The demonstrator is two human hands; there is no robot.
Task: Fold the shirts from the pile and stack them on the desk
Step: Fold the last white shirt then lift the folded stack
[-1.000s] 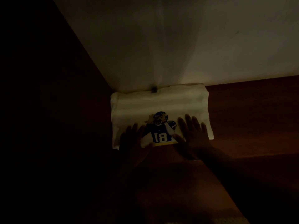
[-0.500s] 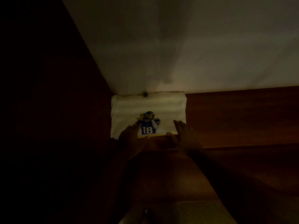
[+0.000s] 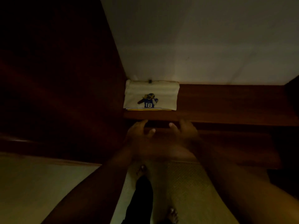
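Note:
A folded white shirt [image 3: 161,92] with a printed football player numbered 18 lies in the back left corner of the dark wooden desk [image 3: 226,102], against the wall. A yellow edge of another folded garment [image 3: 153,109] shows just under its front edge. My left hand [image 3: 140,135] and my right hand [image 3: 184,133] hover side by side in front of the desk's edge, fingers loosely spread. Neither hand touches the shirt or holds anything.
A pale wall [image 3: 202,38] rises behind the desk and a dark wooden panel [image 3: 64,70] closes its left side. Below are the floor, a woven mat [image 3: 186,183] and my bare feet [image 3: 173,215]. The scene is very dim.
Both hands have come off the folded shirt and drawn back toward me, past the desk's front edge. The camera has pulled back, and the floor and feet have come into view.

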